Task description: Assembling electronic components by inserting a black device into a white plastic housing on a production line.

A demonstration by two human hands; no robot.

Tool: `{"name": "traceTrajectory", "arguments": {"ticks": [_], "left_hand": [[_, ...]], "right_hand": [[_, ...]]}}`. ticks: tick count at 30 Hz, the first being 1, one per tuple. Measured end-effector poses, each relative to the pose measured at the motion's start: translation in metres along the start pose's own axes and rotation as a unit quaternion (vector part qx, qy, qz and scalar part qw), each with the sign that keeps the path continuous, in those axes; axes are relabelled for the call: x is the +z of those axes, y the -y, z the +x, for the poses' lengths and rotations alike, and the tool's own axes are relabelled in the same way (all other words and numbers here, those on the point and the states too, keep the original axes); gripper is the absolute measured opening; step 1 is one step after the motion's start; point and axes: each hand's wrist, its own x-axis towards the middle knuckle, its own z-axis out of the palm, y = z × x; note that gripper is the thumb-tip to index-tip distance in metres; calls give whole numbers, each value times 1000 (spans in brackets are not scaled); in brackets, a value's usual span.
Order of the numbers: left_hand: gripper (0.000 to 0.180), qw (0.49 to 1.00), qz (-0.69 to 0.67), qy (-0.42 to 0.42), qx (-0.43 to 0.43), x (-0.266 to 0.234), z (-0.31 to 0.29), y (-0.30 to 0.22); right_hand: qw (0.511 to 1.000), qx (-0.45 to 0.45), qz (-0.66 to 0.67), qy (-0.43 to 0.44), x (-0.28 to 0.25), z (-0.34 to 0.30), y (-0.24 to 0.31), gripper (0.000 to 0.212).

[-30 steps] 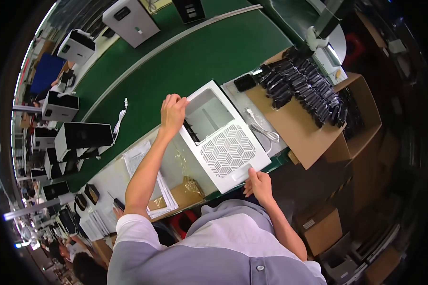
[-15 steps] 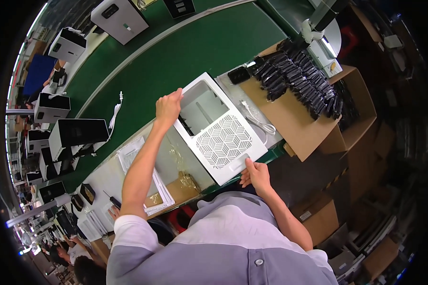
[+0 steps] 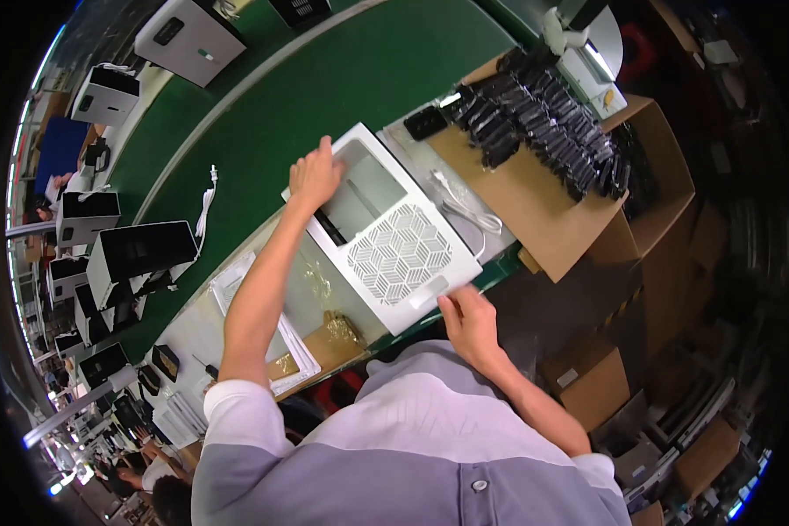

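A white appliance housing lies on its back on the bench in front of me. Its upper half is an open window into a hollow inside, and the lower half has a grille of slatted cubes. My left hand is closed over the upper left edge of the housing. By the lower edge, beside a small recessed tab, is my right hand. Its thumb shows near the rim; the other fingers are bent, partly hidden and blurred. Whether it touches the housing I cannot tell.
Many black wrapped parts lie on cardboard at the right, near an open carton. A white cord is coiled beside the housing. White frames lie at the left. A green conveyor with several appliances runs beyond.
My view has shifted slightly, and the housing sits a little further left and up in it. My right hand's fingers have drawn away from the tab at the lower edge.
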Motion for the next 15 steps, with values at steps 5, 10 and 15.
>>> {"name": "traceTrajectory", "arguments": {"ticks": [5,10,15], "left_hand": [[33,991,64,82,-87,13,3,-8],[38,989,69,90,-91,0,9,-20],[43,988,43,-131,68,-23,-24,-69]], "right_hand": [[940,-316,-112,-68,20,41,52,86],[912,-366,-180,34,55,50,-2,91],[953,-303,-20,5,8,71,-29,68]]}}
